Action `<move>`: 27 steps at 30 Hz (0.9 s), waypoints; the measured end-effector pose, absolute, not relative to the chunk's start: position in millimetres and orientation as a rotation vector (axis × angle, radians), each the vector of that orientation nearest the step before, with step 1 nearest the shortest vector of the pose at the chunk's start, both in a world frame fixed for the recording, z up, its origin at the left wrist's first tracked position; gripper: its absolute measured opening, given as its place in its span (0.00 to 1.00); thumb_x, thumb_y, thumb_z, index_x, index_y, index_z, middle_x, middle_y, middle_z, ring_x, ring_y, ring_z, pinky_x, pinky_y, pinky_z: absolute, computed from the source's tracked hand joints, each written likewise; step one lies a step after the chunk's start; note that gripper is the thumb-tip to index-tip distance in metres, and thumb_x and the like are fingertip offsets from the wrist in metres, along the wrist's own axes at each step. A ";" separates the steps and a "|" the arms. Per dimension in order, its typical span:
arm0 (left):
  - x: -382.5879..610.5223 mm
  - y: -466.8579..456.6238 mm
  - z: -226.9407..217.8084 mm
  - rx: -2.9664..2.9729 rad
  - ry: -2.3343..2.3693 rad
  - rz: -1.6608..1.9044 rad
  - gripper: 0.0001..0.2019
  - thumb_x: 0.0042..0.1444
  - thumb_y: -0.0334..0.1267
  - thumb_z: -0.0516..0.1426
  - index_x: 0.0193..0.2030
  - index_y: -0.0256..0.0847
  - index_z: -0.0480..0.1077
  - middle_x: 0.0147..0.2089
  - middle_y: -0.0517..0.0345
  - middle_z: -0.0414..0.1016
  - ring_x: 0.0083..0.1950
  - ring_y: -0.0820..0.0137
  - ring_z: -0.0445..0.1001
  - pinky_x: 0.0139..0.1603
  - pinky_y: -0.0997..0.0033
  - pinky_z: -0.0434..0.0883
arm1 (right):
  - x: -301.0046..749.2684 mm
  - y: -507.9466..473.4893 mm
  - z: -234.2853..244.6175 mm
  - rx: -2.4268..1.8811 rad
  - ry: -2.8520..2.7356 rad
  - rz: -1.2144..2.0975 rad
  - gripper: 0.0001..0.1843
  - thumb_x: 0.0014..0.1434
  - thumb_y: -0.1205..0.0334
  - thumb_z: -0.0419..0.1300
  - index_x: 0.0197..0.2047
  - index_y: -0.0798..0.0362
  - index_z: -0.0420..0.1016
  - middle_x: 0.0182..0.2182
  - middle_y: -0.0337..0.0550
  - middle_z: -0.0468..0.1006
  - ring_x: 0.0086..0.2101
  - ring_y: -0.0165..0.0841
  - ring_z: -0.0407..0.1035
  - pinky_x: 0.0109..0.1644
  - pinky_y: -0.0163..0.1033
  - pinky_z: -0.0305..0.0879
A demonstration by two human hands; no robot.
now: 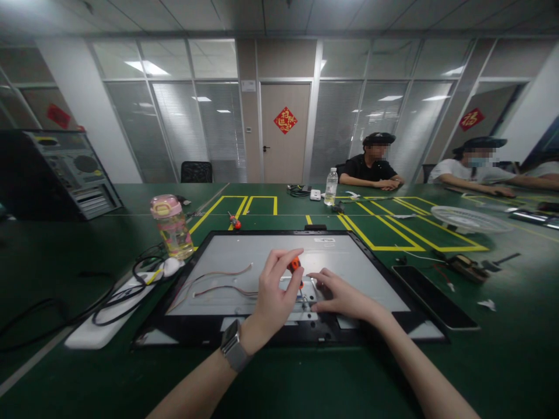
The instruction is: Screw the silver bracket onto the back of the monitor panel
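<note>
A flat display panel lies on the green table with its grey back upward and its black-framed lower edge toward me. My left hand, a watch on its wrist, is closed around the orange-and-black handle of a screwdriver. The screwdriver's shaft points down at a small metal bracket near the panel's lower middle. Beside the bracket's right side is my right hand, thumb and fingers apart; whether its fingertips press on the metal I cannot tell. Thin wires run across the panel to the left.
On the left are a power strip with black cables, a pink-lidded bottle and a computer case. A second screwdriver lies behind the panel. At right are a black phone-like slab and a clear round dish. People sit across the table.
</note>
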State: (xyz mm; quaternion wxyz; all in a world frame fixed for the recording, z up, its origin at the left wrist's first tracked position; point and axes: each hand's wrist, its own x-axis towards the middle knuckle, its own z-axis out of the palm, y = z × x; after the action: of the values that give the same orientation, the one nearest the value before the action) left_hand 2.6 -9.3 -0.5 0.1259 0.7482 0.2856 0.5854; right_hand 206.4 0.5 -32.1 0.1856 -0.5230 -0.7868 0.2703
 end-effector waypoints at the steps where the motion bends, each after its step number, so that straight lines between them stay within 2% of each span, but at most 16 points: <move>1: 2.5 -9.5 -0.5 2.176 0.843 1.723 0.13 0.61 0.32 0.53 0.52 0.43 0.69 0.43 0.54 0.69 0.43 0.67 0.71 0.46 0.67 0.70 | 206.1 0.4 -31.8 -1.471 -2.222 0.758 0.35 0.49 0.56 0.66 0.60 0.52 0.64 0.41 0.44 0.67 0.40 0.37 0.66 0.47 0.40 0.65; 3: 2.1 -9.9 -0.9 2.182 0.821 1.718 0.13 0.61 0.32 0.52 0.51 0.43 0.69 0.44 0.53 0.69 0.44 0.67 0.70 0.46 0.66 0.70 | 205.7 0.8 -31.5 -1.465 -2.230 0.751 0.35 0.49 0.56 0.66 0.60 0.53 0.64 0.41 0.44 0.67 0.40 0.38 0.66 0.47 0.41 0.65; 6: 1.5 -10.1 -2.0 2.180 0.772 1.676 0.16 0.64 0.31 0.48 0.56 0.42 0.66 0.48 0.50 0.70 0.49 0.65 0.70 0.49 0.64 0.69 | 205.7 1.2 -31.5 -1.448 -2.225 0.759 0.35 0.49 0.57 0.67 0.59 0.52 0.64 0.42 0.44 0.66 0.41 0.38 0.67 0.48 0.41 0.65; 10: 1.8 -10.1 -2.7 2.167 0.815 1.713 0.14 0.62 0.32 0.51 0.54 0.43 0.68 0.45 0.52 0.70 0.45 0.66 0.70 0.47 0.65 0.69 | 205.8 0.1 -29.7 -1.453 -2.221 0.778 0.33 0.50 0.57 0.66 0.59 0.50 0.65 0.42 0.44 0.66 0.42 0.38 0.67 0.49 0.41 0.65; 15: 1.7 -10.4 -1.5 2.172 0.776 1.657 0.17 0.64 0.30 0.48 0.58 0.42 0.64 0.51 0.50 0.70 0.51 0.66 0.69 0.52 0.64 0.67 | 205.7 -0.5 -29.6 -1.453 -2.212 0.790 0.35 0.50 0.57 0.66 0.60 0.52 0.64 0.43 0.45 0.66 0.43 0.38 0.67 0.50 0.41 0.64; 19: 1.7 -9.6 -1.8 2.165 0.829 1.724 0.14 0.62 0.32 0.52 0.54 0.42 0.67 0.45 0.53 0.70 0.45 0.67 0.70 0.48 0.66 0.68 | 206.5 0.1 -32.0 -1.438 -2.217 0.784 0.35 0.49 0.56 0.66 0.59 0.52 0.64 0.43 0.45 0.66 0.43 0.39 0.67 0.50 0.42 0.64; 24: 1.9 -8.3 -5.0 2.132 0.781 1.643 0.18 0.65 0.32 0.46 0.61 0.42 0.62 0.51 0.50 0.70 0.50 0.66 0.70 0.51 0.65 0.68 | 206.6 0.0 -32.0 -1.445 -2.218 0.786 0.35 0.50 0.56 0.66 0.60 0.53 0.63 0.44 0.46 0.66 0.42 0.38 0.67 0.50 0.41 0.64; 27: 2.3 -7.4 -5.5 2.114 0.828 1.681 0.17 0.64 0.33 0.50 0.59 0.43 0.64 0.48 0.52 0.71 0.48 0.67 0.71 0.50 0.66 0.68 | 205.8 0.1 -31.5 -1.460 -2.214 0.782 0.36 0.50 0.57 0.66 0.60 0.53 0.63 0.43 0.45 0.66 0.40 0.37 0.67 0.47 0.40 0.65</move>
State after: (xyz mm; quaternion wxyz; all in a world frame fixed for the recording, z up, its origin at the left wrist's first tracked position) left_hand 2.3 -7.4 -5.5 0.1578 0.7389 0.2895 0.5877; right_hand 205.8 0.1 -31.5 0.1872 -0.5186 -0.7866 0.2779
